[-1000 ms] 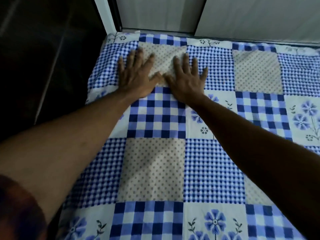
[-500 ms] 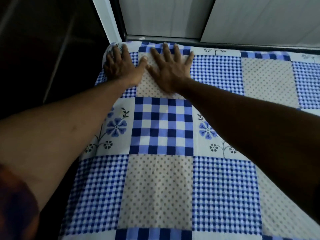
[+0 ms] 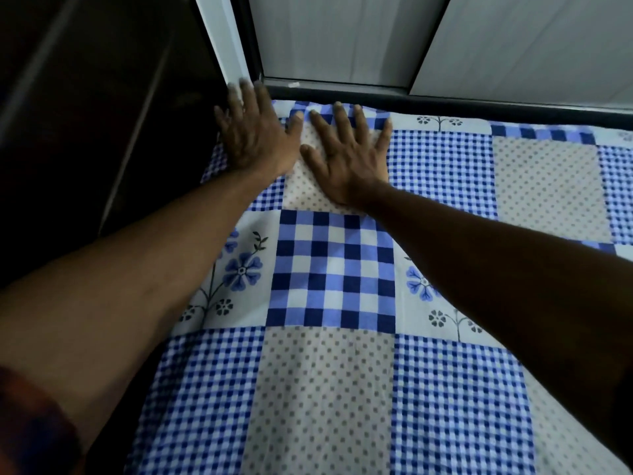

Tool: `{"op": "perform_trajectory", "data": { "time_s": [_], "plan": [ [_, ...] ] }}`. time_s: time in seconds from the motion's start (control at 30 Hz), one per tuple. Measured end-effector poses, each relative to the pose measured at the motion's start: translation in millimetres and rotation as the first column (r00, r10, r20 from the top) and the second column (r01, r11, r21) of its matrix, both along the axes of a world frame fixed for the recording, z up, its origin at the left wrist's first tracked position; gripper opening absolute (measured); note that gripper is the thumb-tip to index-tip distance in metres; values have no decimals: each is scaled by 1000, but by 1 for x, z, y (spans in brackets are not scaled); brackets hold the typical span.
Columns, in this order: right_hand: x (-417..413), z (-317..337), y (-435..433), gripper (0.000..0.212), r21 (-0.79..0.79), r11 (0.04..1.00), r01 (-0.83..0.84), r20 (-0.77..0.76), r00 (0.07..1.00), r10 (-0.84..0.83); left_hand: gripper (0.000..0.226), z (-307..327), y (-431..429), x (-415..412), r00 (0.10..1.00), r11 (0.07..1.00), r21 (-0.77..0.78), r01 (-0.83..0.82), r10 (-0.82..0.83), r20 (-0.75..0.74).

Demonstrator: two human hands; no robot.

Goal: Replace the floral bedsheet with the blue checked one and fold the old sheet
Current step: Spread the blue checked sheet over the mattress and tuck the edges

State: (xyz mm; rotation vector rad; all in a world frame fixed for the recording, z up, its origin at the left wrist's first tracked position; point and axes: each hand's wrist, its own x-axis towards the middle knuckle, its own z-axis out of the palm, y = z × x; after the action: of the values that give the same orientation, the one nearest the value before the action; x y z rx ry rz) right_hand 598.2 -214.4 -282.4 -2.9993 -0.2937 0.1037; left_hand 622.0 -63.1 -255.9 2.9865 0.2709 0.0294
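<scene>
**Item:** blue checked sheet (image 3: pixel 335 269). It is a patchwork print of bold checks, fine gingham, grey dots and blue flower panels.

**Location:** spread across the bed, which lies hidden beneath it. The far hem meets a dark ledge (image 3: pixel 479 109) under pale sliding panels (image 3: pixel 342 39). The left side drops away beside a dark cupboard (image 3: pixel 85 114).

**Condition:** lies flat, with only faint creases in the near patches.

**Handling (a judgement):**
- The cloth looks thin, light, soft and limp, and not fragile.
- It is likely to slide on the mattress and bunch ahead of a push.
- Flat palms suit smoothing.
- For tucking or pulling taut, the far left corner or the hem is the place to pinch it.

**Hands:**
- The left hand (image 3: pixel 255 138) lies flat with fingers spread on the far left corner. Its blurred tips reach past the hem toward a white frame post (image 3: pixel 222 39).
- The right hand (image 3: pixel 346 156) lies flat with fingers spread on the dotted patch just beside it.
- The thumbs are near each other but apart, and neither hand grips anything.

**Also present:** a dark reddish sleeve (image 3: pixel 30 423) on the left arm.

**Not in view:** the old floral sheet.
</scene>
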Motion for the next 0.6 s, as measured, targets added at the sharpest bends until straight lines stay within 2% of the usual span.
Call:
{"op": "perform_trajectory", "data": {
  "time_s": [0.03, 0.1, 0.17, 0.23, 0.27, 0.33, 0.4, 0.47, 0.53, 0.6],
  "plan": [
    [1, 0, 0, 73, -7, 1000, 3, -10, 1000, -3, 76, 2, -8, -6, 996, 998, 12, 66, -67, 66],
    [2, 2, 1, 74, -28, 1000, -7, -42, 999, 6, 64, -4, -20, -16, 989, 991, -8, 131, -130, 73],
    [8, 8, 2, 74, -40, 999, -22, -111, 994, 18, 60, -16, -22, -21, 996, 995, -55, 85, -85, 2],
    [15, 17, -2, 75, -47, 998, -47, -154, 987, 39, 62, -22, -20, -17, 999, 997, -61, 40, -40, -3],
    [17, 25, -8, 75, -33, 998, -53, -138, 989, 48, 64, -23, -20, -13, 999, 998, -50, 35, -35, -12],
    [13, 36, -28, 72, 19, 1000, -14, -8, 1000, 14, 68, -22, -18, -7, 998, 1000, -15, 26, -27, -58],
    [3, 35, -56, 67, 68, 990, 123, 124, 984, -131, 70, -22, -18, -1, 996, 1000, 3, -1, 1, -86],
    [-6, 29, -85, 66, 86, 965, 246, 60, 966, -252, 70, -23, -19, 6, 995, 1000, -5, -31, 31, -99],
    [-9, 20, -101, 69, 39, 967, 252, -45, 967, -251, 73, -22, -20, 11, 990, 998, -24, -51, 47, -133],
    [-5, 15, -106, 72, 30, 973, 227, -61, 972, -225, 77, -22, -19, 19, 983, 997, -41, -62, 54, -173]
  ]
}}
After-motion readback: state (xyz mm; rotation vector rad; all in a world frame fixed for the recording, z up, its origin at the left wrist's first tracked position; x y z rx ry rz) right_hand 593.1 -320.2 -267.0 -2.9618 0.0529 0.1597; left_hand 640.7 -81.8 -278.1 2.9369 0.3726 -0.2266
